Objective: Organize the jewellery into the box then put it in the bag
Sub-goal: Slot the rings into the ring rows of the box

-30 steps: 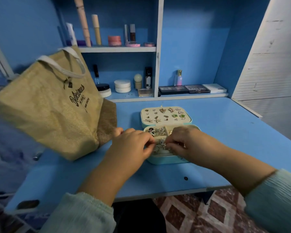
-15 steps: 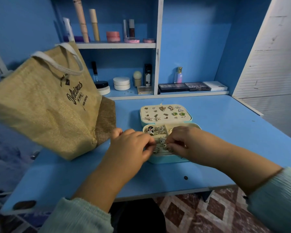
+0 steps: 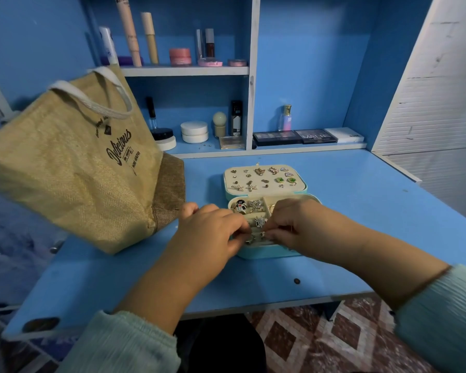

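Teal jewellery box (image 3: 267, 253) open, lid (image 3: 264, 179) lying away, both hands' fingers (image 3: 237, 232) inside

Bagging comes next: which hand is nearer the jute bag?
Left. The left hand is beside the jute bag's bottom corner; the right hand is beyond it, over the jewellery box.

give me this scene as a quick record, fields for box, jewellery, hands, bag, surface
box: small teal jewellery box, open, lid laid flat behind the tray
lid: cream padded panel with earrings pinned in rows
jewellery: silver rings in the tray's far compartments
left hand: fingers pinching a small piece at the tray's near edge
right hand: fingers pinching there too
bag: tan jute tote bag left of the box, leaning
surface: blue desk
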